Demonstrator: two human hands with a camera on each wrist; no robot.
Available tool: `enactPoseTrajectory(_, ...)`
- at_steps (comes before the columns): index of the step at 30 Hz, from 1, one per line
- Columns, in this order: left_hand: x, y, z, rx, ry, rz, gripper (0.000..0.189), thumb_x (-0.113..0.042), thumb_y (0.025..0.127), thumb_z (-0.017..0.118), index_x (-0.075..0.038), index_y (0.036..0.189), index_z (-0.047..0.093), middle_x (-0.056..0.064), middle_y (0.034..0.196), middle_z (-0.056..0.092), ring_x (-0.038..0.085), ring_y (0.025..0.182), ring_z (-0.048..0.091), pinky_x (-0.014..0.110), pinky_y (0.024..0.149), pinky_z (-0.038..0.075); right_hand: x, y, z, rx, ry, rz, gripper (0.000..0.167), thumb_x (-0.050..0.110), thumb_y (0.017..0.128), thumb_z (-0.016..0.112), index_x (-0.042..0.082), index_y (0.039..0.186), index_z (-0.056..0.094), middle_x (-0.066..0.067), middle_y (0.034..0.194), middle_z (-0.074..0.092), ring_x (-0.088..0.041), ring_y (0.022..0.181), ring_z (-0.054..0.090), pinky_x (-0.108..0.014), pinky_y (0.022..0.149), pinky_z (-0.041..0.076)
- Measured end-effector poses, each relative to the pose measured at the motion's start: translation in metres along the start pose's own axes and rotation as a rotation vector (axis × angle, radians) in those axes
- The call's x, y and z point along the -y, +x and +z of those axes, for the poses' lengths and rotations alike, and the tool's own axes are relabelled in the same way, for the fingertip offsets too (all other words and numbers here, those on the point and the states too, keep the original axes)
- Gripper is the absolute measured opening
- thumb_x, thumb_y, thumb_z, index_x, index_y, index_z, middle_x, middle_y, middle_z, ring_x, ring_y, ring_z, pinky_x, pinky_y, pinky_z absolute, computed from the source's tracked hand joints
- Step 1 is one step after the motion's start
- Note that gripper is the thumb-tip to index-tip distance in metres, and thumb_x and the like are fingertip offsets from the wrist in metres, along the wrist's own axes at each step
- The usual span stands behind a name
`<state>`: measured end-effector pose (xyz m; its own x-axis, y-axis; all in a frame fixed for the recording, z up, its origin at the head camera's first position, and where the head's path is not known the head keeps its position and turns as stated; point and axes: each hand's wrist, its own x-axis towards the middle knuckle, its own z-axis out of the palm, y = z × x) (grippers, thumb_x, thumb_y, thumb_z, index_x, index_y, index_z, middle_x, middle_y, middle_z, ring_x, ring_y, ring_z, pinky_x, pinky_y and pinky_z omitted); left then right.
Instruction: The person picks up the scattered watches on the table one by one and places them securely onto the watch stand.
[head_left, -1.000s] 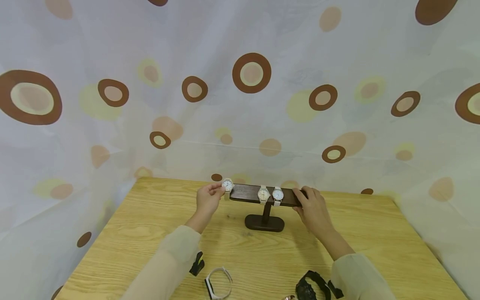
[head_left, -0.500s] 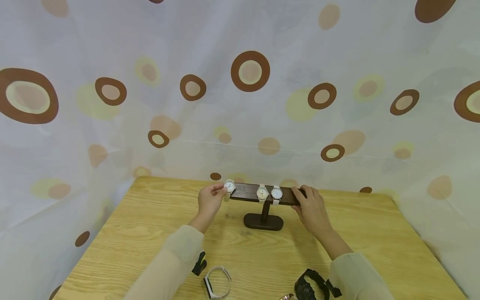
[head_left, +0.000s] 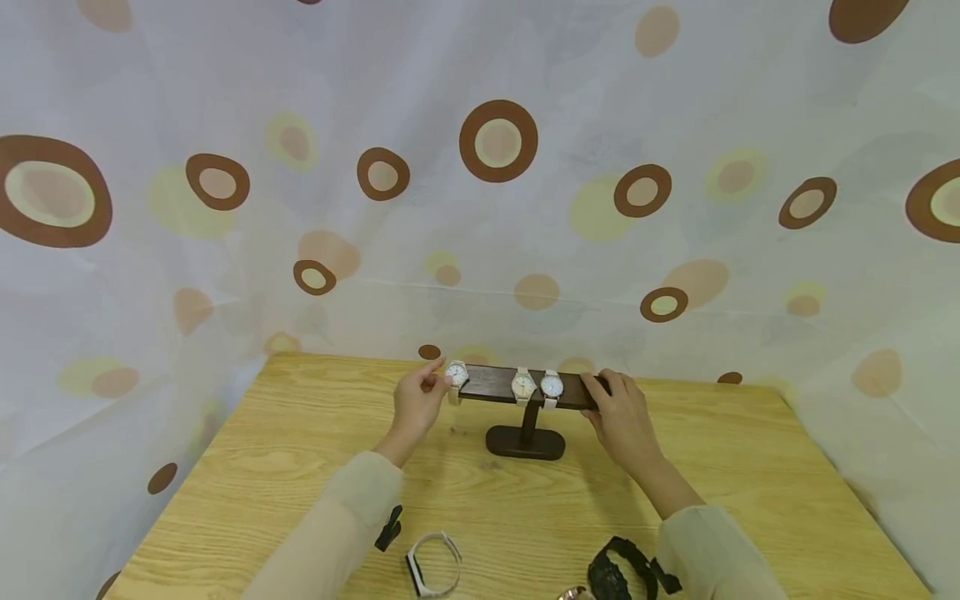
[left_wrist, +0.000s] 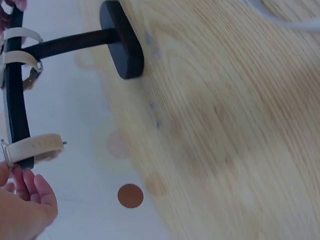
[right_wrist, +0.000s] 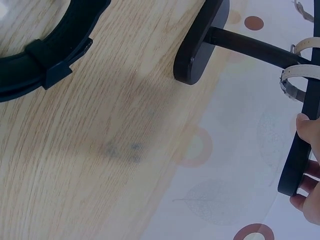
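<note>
One stand [head_left: 530,416] on wooden table [head_left: 480,492], spotted backdrop [head_left: 480,225].

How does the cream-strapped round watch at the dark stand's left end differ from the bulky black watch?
The cream-strapped watch wraps the stand's bar; the black watch lies on the table. The cream-strapped watch looks pale and slim, the black watch dark and bulky. Both are wristwatches.

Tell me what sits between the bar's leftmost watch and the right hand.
On the bar, a cream-dialled watch and a white-dialled watch, in the head view.
</note>
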<state>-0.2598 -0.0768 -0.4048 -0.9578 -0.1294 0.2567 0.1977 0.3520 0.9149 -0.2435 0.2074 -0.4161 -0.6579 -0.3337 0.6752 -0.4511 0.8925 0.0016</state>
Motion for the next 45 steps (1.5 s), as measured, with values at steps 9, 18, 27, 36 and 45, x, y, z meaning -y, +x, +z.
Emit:
enactPoseTrajectory(9, 0.006, 0.006, -0.014, 0.213, 0.224, 0.287, 0.04, -0.006, 0.088, 0.06, 0.005, 0.126, 0.054, 0.013, 0.084, 0.062, 0.019, 0.076, 0.057, 0.031, 0.07, 0.054, 0.001, 0.0, -0.001, -0.009, -0.012, -0.001, 0.053, 0.006, 0.067, 0.081, -0.001, 0.115, 0.061, -0.023, 0.104, 0.056, -0.041, 0.096, 0.053, -0.053, 0.078, 0.049)
enactPoseTrajectory(18, 0.0, 0.013, -0.019, 0.335, 0.412, 0.343, 0.056, -0.012, 0.074, 0.075, 0.003, 0.124, 0.055, 0.009, 0.093, 0.06, 0.02, 0.085, 0.055, 0.036, 0.079, 0.051, 0.001, 0.0, 0.001, -0.073, 0.001, -0.053, 0.05, 0.008, 0.067, 0.08, -0.002, 0.113, 0.06, -0.022, 0.1, 0.054, -0.041, 0.09, 0.052, -0.053, 0.074, 0.047)
enactPoseTrajectory(27, -0.007, 0.018, -0.018, 0.38, 0.453, 0.342, 0.045, -0.012, 0.074, 0.076, -0.001, 0.113, 0.057, 0.014, 0.117, 0.06, 0.03, 0.115, 0.055, 0.04, 0.097, 0.047, 0.002, -0.001, -0.001, -0.031, -0.014, -0.023, 0.053, 0.005, 0.065, 0.081, -0.002, 0.113, 0.062, -0.024, 0.103, 0.055, -0.042, 0.094, 0.054, -0.054, 0.077, 0.049)
enactPoseTrajectory(36, -0.009, 0.022, -0.016, 0.441, 0.463, 0.322, 0.06, -0.015, 0.076, 0.073, 0.0, 0.13, 0.051, 0.016, 0.131, 0.055, 0.03, 0.122, 0.051, 0.041, 0.101, 0.044, 0.005, 0.001, -0.006, -0.006, -0.024, -0.016, 0.052, 0.005, 0.065, 0.082, -0.002, 0.113, 0.062, -0.023, 0.102, 0.056, -0.041, 0.094, 0.054, -0.053, 0.078, 0.049)
enactPoseTrajectory(45, -0.01, 0.023, -0.013, 0.456, 0.472, 0.396, 0.057, -0.015, 0.077, 0.072, 0.002, 0.128, 0.053, 0.018, 0.131, 0.053, 0.033, 0.123, 0.049, 0.042, 0.101, 0.044, 0.005, 0.001, -0.008, -0.009, -0.025, -0.015, 0.052, 0.004, 0.065, 0.082, -0.002, 0.113, 0.061, -0.024, 0.103, 0.056, -0.041, 0.095, 0.054, -0.053, 0.08, 0.049)
